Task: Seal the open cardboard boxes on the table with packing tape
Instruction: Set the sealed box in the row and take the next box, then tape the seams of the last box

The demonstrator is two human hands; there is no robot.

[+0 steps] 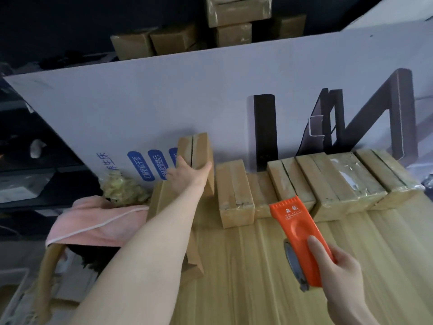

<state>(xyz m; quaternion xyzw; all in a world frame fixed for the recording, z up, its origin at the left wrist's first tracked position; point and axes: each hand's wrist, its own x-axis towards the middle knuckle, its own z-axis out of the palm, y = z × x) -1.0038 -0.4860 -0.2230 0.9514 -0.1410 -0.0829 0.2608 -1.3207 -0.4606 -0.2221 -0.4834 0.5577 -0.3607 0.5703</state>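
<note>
My left hand (187,174) reaches far across the table and grips a small cardboard box (195,152) that stands tilted on end against the white board, its top flaps showing a dark seam. My right hand (337,270) holds an orange tape dispenser (296,228) above the wooden table (257,266), thumb on top of its body, the toothed end pointing away from me. A row of several small cardboard boxes (323,181) lies along the back of the table, some wrapped in clear tape. Another box (234,193) sits just right of my left hand.
A large white printed board (164,102) stands upright behind the boxes. More taped boxes (234,19) are stacked beyond it. A pink cloth (98,221) lies over a cardboard carton (49,266) at the table's left edge, next to crumpled tape scraps (121,186).
</note>
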